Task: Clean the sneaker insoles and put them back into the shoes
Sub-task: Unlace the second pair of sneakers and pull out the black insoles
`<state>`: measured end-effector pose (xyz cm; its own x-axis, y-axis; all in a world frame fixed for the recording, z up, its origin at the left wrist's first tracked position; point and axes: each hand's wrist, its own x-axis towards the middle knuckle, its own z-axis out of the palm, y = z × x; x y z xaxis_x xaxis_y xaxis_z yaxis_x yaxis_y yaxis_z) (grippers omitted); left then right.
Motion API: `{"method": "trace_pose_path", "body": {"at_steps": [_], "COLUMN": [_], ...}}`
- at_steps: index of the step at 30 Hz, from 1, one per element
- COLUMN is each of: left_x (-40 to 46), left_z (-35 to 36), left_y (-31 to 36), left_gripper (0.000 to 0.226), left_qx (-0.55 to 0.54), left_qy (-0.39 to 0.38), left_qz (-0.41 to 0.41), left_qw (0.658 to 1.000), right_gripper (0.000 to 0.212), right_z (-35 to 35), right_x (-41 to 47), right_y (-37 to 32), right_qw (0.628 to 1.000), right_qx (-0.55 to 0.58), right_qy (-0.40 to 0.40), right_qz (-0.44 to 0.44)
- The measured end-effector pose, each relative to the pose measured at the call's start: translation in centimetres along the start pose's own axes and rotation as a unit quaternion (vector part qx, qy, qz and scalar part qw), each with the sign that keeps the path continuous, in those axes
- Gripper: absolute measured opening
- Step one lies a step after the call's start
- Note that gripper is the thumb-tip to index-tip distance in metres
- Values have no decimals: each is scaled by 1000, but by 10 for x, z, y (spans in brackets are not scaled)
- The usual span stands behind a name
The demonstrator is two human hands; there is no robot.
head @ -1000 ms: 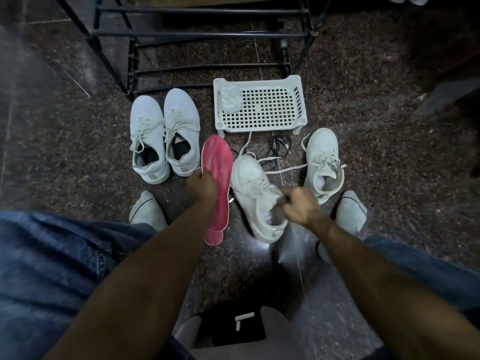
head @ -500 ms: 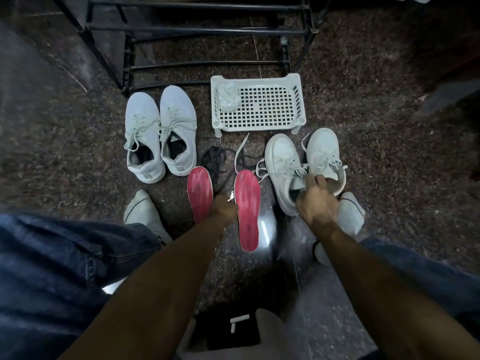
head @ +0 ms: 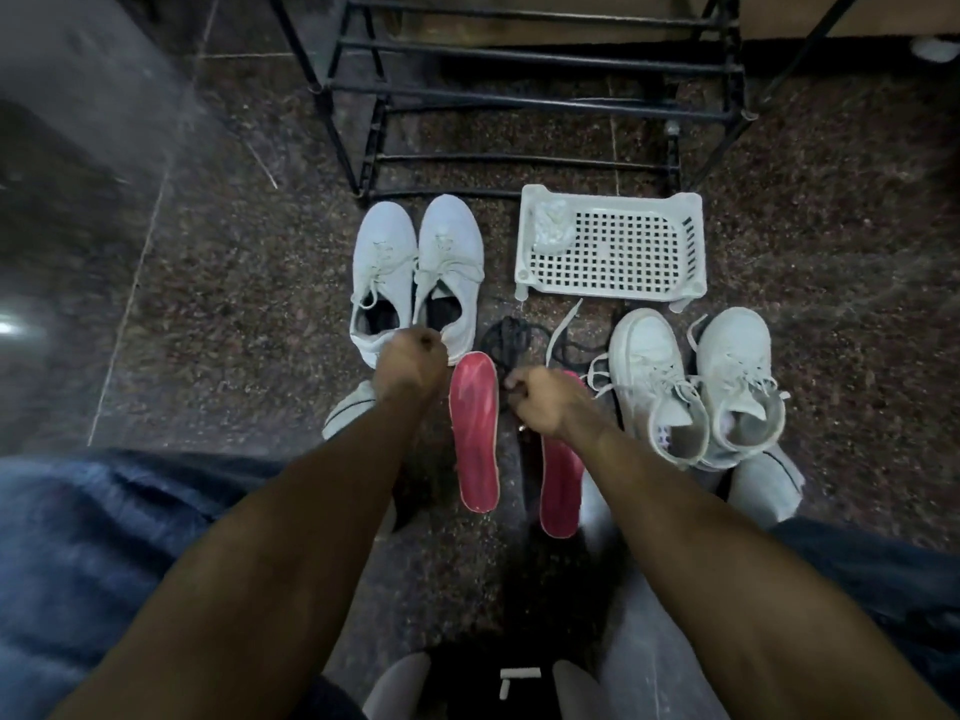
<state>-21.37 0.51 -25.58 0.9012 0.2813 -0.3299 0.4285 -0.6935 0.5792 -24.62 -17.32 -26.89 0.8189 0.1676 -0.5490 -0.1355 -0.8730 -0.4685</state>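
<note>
Head view: two red insoles lie side by side on the speckled floor [head: 218, 283], the left insole [head: 474, 433] fully visible, the right insole [head: 558, 478] partly under the right forearm; left hand [head: 413, 358], fingers curled, at the heels of the pale-blue sneakers [head: 415, 275], grip unclear; right hand [head: 543, 400], fingers curled, above the right insole's toe, contents indiscernible; white sneakers [head: 696, 387] just right; white basket [head: 613, 241] beyond; black rack [head: 524, 85] behind.

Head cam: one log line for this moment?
left hand: at shoe heel | right hand: over right insole | left insole: on floor
</note>
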Motion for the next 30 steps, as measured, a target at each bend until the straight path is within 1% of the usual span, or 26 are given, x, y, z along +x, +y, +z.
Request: {"method": "trace_pose_path", "body": {"at_steps": [2,4,6,8,10,12,14,15,18,21,23,25,26,28,29,30], "left_x": [12,24,38,51,62,69,76,80,89,104,117,132,139,158,167,173], "left_z": [-9,-17,-22,-24,-27,-28,-31,-32,-37,-50,-64,-79,-85,-92,-92,-89], "left_y": [-13,-24,-36,-44,-48,-49,-47,-47,-39,-33,-30,-27,-24,-20,-19,-19], "left_gripper": [25,33,47,50,46,41,40,38,31,23,15,20,21,26,34,43], "left_qx": [-4,-3,23,77,125,153,163,170,186,207,183,149,153,210,253,285], "left_qy": [20,27,0,-54,-107,-136,-158,-170,-238,-340,-375,-355,-325,-236,-192,-173], "left_qz": [-26,-37,-29,-36,-41,-29,-24,-17,-10,-18,-20,-24,-20,7,19,23], "left_qw": [999,999,999,995,986,978,974,970,953,917,909,922,933,949,948,943], "right_gripper": [27,33,42,50,52,45,33,32,41,47,45,40,37,28,25,28], "right_z": [-6,-10,-12,-11,-5,3,11,15,18,17,13,11,10,11,13,15], "right_x": [19,39,57,74,90,100,106,108,111,110,108,110,111,115,117,119], "right_y": [-21,-39,-55,-67,-75,-77,-78,-77,-74,-66,-65,-73,-79,-96,-106,-114], "right_qw": [999,996,994,992,992,990,990,991,993,993,995,992,989,985,985,986], "right_qx": [-4,-30,-46,-65,-86,-106,-110,-103,-93,-82,-66,-44,-35,-33,-43,-59], "right_qy": [13,29,27,3,-30,-52,-45,-34,-32,-58,-18,64,95,106,98,86], "right_qz": [-38,-77,-100,-104,-90,-77,-79,-79,-67,-67,-78,-97,-110,-131,-133,-127]}}
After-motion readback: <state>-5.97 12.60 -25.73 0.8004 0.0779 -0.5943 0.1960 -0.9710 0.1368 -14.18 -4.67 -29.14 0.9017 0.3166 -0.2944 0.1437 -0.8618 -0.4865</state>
